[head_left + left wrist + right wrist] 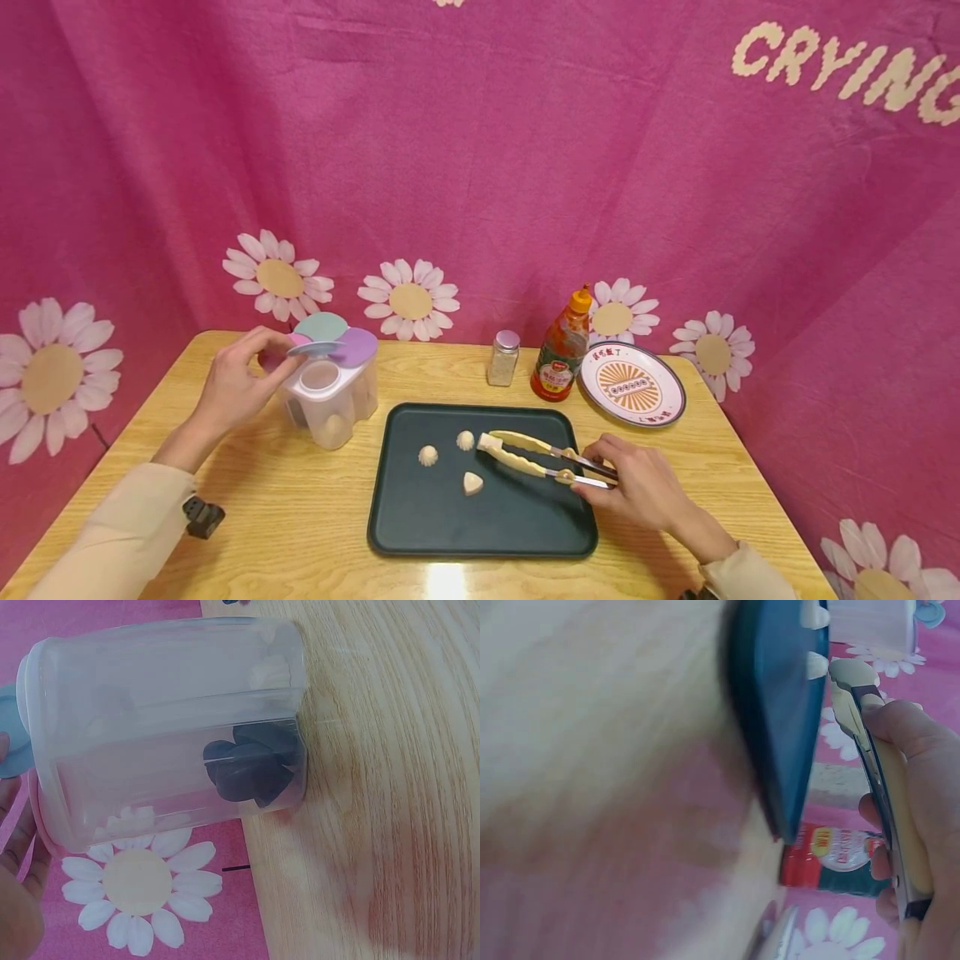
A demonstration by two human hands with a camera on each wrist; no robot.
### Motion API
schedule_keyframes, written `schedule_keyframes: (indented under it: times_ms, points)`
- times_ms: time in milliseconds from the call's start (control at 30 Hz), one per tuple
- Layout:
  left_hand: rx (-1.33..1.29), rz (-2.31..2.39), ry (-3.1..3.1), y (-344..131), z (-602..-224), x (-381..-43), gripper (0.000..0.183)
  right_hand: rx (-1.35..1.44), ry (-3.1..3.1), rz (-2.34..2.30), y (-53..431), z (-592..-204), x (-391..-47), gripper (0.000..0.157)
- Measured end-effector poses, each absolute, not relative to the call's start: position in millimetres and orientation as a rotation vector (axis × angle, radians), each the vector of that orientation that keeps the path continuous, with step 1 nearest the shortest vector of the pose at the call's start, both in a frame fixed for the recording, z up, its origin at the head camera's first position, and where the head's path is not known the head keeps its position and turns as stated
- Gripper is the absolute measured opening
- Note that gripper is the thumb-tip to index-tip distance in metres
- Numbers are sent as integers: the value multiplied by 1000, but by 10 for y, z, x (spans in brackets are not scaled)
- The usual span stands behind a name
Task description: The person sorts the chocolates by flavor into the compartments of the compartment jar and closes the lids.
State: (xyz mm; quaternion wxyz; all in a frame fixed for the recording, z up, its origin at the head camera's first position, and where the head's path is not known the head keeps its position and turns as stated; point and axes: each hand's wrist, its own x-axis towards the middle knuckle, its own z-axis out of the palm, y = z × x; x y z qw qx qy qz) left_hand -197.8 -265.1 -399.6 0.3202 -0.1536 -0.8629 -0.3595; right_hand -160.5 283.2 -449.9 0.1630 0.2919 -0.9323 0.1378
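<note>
My left hand point(243, 379) pinches the raised blue lid point(318, 348) of a clear, multi-section container point(352, 396), above an uncovered round opening. Green and purple lids cover other sections. Dark pieces point(251, 765) lie at the bottom of one section in the left wrist view. In my right hand point(637, 483) is a pair of tongs point(525, 462) with cream, wavy-edged arms, gripped by the handles. The tongs reach over the dark green tray point(525, 533), their tips close together with a pale end. Several small white pieces point(472, 483) sit on the tray near the tips.
Behind the tray stand a small spice jar point(503, 358) and a red sauce bottle point(561, 350) with a yellow cap. A patterned plate point(660, 408) is at the back right. A pink flowered cloth point(480, 167) hangs along the wooden table's point(285, 533) back and sides.
</note>
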Motion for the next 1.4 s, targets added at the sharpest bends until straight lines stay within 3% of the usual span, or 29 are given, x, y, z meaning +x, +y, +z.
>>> schedule_keyframes:
  times_ms: [433,1400]
  points:
    - [-414,-945,-2254,-2655,-4010,-1979,23,936,-2542,367,2471,-4156,-1834,41]
    - [-394,-949,-2292,-2646,-3991,-1964,24,1176,-2386,401,1281,-3728,-2312,42]
